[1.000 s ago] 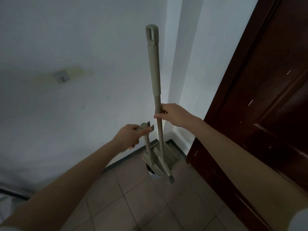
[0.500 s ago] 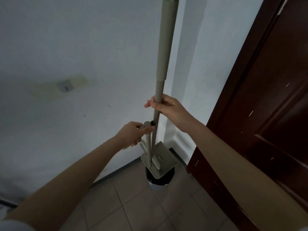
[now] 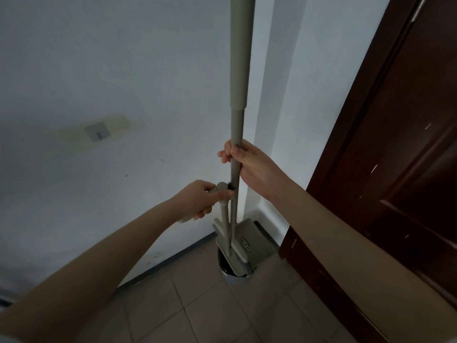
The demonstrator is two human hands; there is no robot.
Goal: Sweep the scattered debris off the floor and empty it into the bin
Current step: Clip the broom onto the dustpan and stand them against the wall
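Observation:
A long beige broom (image 3: 241, 70) stands upright, its handle running out of the top of the view. My right hand (image 3: 249, 164) grips its thin lower shaft. My left hand (image 3: 200, 200) is closed on the short handle of the beige dustpan (image 3: 249, 240), whose clip touches the broom shaft. The dustpan's pan hangs over a small dark bin (image 3: 236, 271) standing on the floor in the corner. The broom's bristles sit inside the pan, mostly hidden. No debris shows on the visible floor.
White walls meet in a corner just behind the bin. A dark brown wooden door (image 3: 395, 169) fills the right side. Beige floor tiles (image 3: 197, 313) lie in front. A small grey hook plate (image 3: 96, 132) is stuck on the left wall.
The broom has gone from tilted and lower to upright and raised, its top leaving the view. Both hands stayed on their handles, and the broom shaft came against the dustpan's clip.

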